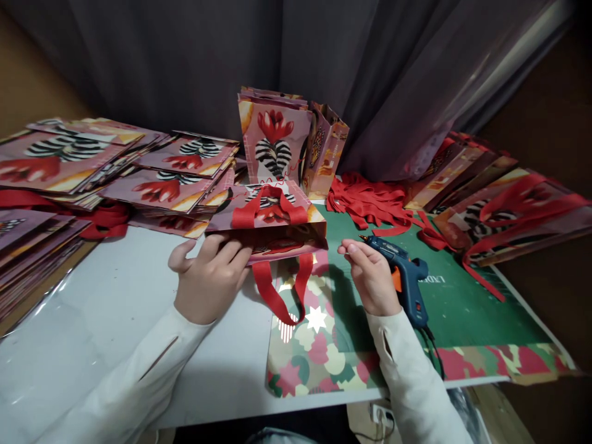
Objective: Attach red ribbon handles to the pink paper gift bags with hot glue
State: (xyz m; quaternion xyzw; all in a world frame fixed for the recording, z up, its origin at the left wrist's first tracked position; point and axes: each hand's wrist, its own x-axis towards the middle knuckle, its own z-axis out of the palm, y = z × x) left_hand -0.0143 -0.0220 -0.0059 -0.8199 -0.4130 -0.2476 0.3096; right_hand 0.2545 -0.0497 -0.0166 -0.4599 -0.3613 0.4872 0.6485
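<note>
Currently: left hand (210, 277) flat on near edge of paper gift bag (272, 225), fingers together and curled over the top fold, thumb out to the left. Pressing, not pinching. Right hand (370, 277) gripping blue glue gun (401, 274), fingers wrapped round body, index and thumb forward near the barrel; nozzle pointing left and away, just right of bag's corner, not touching it.

Bag lying flat at table centre, mouth toward the wearer. Glossy printed paper, pink with red-and-striped motif. Red ribbon handle (282, 290) looping down from near edge, another arched on top face. Flat woven ribbon, soft.

Under right hand: green cutting mat (462, 308), matte, square edges, lying over camouflage-pattern sheet (319, 357) with a white star. Sheet's front edge near table edge. Glue gun cord trailing off near edge by right sleeve.

White table (115, 345), smooth, slightly reflective; open surface left of left hand and toward the near edge.

Further out: stacks of flat bags (115, 166) fanned along left side, crowding far-left edge. Upright bags (287, 139) standing just behind the flat one. Pile of red ribbon lengths (370, 200) behind the gun, tangled. More finished bags (509, 203) with handles leaning at right. Grey curtain (324, 61) behind, draped folds, closing off far side.
</note>
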